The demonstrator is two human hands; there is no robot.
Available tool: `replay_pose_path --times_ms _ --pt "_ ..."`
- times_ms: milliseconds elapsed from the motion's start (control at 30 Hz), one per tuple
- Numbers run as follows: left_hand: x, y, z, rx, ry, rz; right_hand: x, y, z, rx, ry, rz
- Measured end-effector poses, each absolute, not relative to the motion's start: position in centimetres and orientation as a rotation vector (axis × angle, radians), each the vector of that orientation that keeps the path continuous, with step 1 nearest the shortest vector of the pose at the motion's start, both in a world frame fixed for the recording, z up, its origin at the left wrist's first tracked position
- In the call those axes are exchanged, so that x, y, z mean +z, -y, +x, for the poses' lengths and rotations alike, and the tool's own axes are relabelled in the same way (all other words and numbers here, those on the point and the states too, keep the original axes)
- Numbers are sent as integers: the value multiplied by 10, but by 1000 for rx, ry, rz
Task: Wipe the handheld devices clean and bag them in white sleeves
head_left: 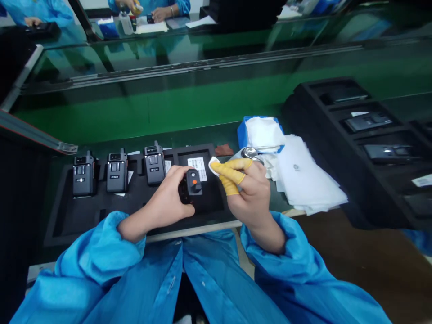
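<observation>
My left hand [168, 198] is wrapped round a black handheld radio [194, 183], whose end with an orange button faces up. To its right, my right hand [248, 186] wears yellow finger cots and pinches a small white wipe [213, 165], apart from the radio. Below both hands lies a black foam tray [216, 198]. Three more radios rest at its left and middle: one radio [84, 174] at the far left, another radio [117, 173] beside it, and a third radio [154, 165] near my left hand. A white label [197, 168] lies in the tray behind the held radio.
Behind my right hand stand a blue box of white wipes [241, 135] and a round metal-topped bottle [250, 153]. White sheets [303, 175] lie to the right. A large black foam tray [337, 108] holds more devices. Co-workers' hands [162, 14] show beyond the glass partition.
</observation>
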State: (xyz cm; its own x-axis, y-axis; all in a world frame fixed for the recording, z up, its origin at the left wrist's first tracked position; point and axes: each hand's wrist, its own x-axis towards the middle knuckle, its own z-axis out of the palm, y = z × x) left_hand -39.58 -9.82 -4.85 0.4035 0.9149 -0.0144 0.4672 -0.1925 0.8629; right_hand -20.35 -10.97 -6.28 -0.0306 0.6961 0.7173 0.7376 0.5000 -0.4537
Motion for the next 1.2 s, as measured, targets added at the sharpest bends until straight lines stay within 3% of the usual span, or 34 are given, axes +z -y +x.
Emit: replay_pose_path --times_ms 167,333,467,1200 --pt "-51 120 -394 805 -1161 1902 -50 124 -214 49 1927 -1125" --pt "-53 126 -393 815 -1136 1887 -45 135 -220 -149 2113 -1065" --pt "-52 127 -395 826 -1154 1907 -45 138 -228 -270 2093 -1041" --pt "-52 130 -398 845 -1163 1972 -40 140 -221 -228 2162 -953"
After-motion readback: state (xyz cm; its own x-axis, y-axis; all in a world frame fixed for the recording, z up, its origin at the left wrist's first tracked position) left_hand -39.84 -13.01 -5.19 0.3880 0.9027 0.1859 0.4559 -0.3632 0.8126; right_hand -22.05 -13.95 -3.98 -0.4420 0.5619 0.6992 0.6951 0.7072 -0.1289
